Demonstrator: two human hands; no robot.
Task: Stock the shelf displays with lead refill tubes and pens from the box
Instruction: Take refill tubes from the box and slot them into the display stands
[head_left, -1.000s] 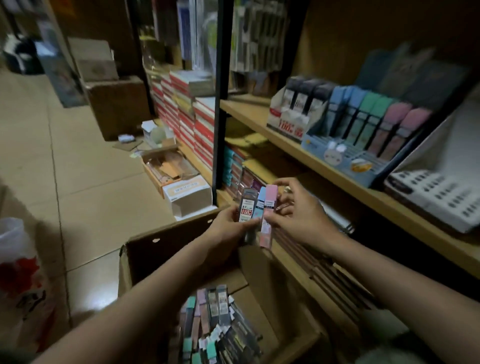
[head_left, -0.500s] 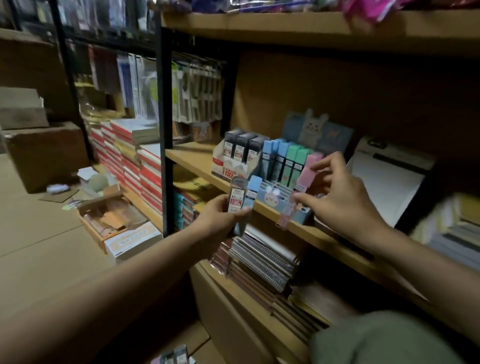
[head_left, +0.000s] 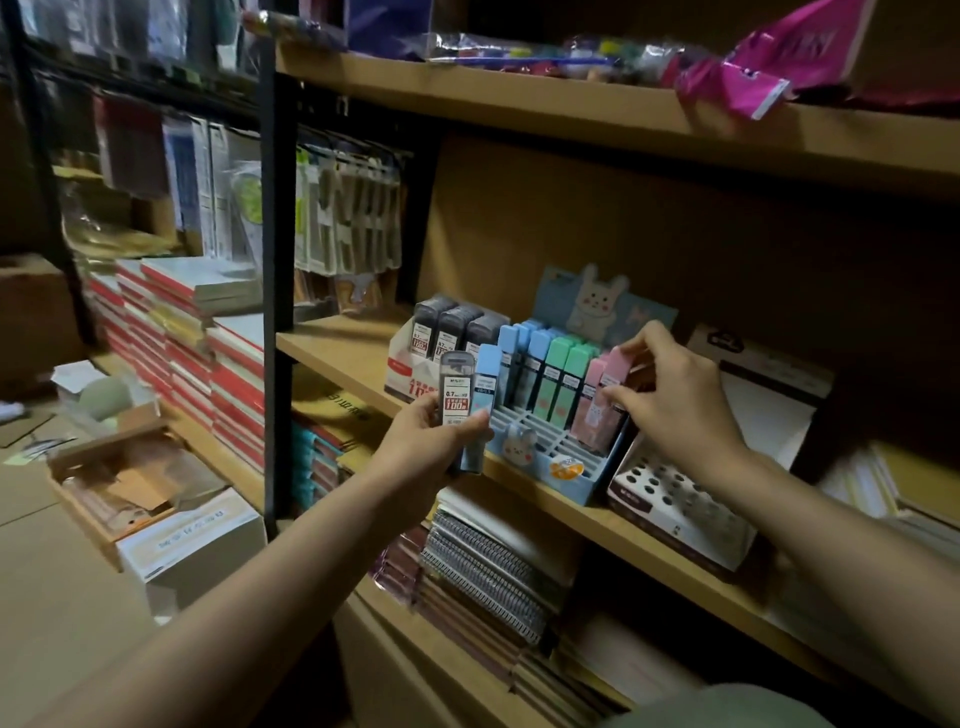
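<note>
The wooden shelf (head_left: 332, 345) runs from nine o'clock down toward four o'clock across the view, with a black upright post (head_left: 278, 260) at its left end. At eight o'clock from centre, stacks of red-edged notebooks (head_left: 208, 358) sit beyond the post, and spiral notebooks (head_left: 488, 577) fill the lower shelf at six o'clock. An open cardboard box (head_left: 119, 493) stands on the floor at eight o'clock.

Near the centre of the shelf stands the blue rabbit display (head_left: 566, 467), its gridded slots holding blue, green and pink lead refill tubes upright. Touching its left side, at ten o'clock from it, a white and red display (head_left: 415, 376) holds dark grey tubes. At three o'clock from the blue display lies a white tray with round holes (head_left: 675, 499).

The right hand (head_left: 670, 400) pinches a pink lead tube (head_left: 605, 400) between thumb and fingers; the tube sits in the display's right-hand column beside another pink one. The left hand (head_left: 431, 441), at nine o'clock from the display's front edge, is closed round two tubes held upright: a dark grey tube (head_left: 456, 389) with a label, and a light blue tube (head_left: 480, 410) just to its right.
</note>
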